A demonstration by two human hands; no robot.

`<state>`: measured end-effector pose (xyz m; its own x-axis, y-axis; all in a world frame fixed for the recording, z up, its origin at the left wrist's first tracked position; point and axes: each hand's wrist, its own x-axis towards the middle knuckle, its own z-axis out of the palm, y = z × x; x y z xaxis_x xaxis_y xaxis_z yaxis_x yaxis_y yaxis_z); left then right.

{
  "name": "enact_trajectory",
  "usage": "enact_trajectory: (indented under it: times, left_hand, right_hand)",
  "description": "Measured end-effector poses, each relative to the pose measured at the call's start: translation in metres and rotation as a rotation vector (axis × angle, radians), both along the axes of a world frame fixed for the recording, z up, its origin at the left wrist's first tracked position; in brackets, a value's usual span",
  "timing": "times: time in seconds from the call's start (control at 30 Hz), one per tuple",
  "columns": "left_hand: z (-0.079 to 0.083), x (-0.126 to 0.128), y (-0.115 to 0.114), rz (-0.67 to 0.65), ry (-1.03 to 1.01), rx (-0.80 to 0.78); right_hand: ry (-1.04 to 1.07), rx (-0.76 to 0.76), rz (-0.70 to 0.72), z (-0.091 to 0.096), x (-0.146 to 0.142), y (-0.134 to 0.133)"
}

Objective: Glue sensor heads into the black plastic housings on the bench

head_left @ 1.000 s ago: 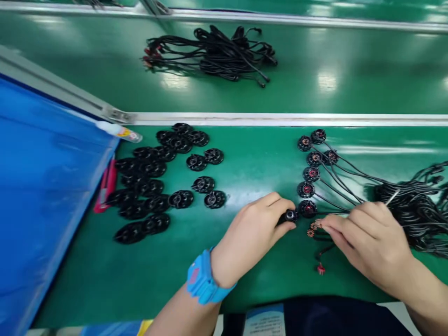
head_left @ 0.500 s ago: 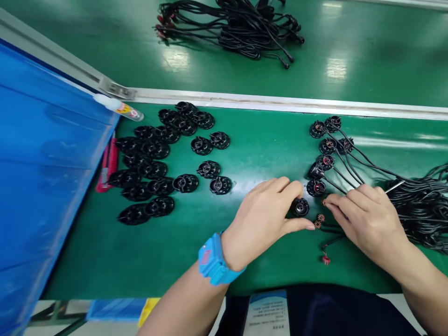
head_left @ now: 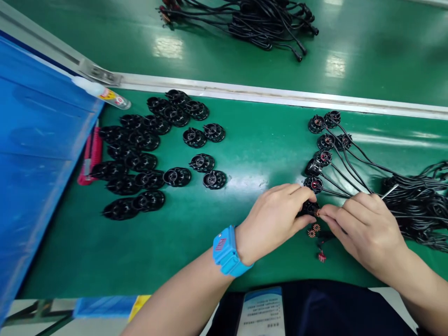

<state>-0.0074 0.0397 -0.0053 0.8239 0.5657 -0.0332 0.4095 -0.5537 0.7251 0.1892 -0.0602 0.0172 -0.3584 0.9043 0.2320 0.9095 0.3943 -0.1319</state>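
My left hand (head_left: 276, 214), a blue band (head_left: 227, 252) at its wrist, grips a round black plastic housing (head_left: 309, 208) between thumb and fingers. Against that housing's right side, my right hand (head_left: 364, 224) pinches a small copper-coloured wire coil (head_left: 318, 213) on a cable end. A thin metal rod (head_left: 389, 192) sticks out behind the right hand; its other end is hidden in the palm. Just below the fingers lie more copper coils (head_left: 312, 233) and a red-tipped cable end (head_left: 321, 256). Above, several housings with cables fitted (head_left: 313, 184) stand in a cluster.
Several bare black housings (head_left: 149, 178) are grouped on the left. A red-handled cutter (head_left: 91, 154) and a white-capped bottle (head_left: 102, 93) lie by the blue partition (head_left: 38, 163). Cable bundles rest at right (head_left: 416, 210) and beyond the white ledge (head_left: 245, 23).
My right hand has moved slightly left, bringing the coil up to the housing. My left hand has shifted right and closed more around the housing. The view has shifted slightly.
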Motion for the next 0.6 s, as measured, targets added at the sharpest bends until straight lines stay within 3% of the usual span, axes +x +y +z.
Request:
enact_trajectory:
  times: [0.33,0.6]
  left_hand:
    - [-0.009,0.014,-0.015,0.105,-0.067,-0.051]
    - [-0.013,0.015,-0.017,0.096,-0.123,-0.039]
  right_hand:
    - [-0.165,-0.026,0.053,0.011,0.000,0.003]
    - [-0.264,-0.096,0.069,0.024,-0.015,0.015]
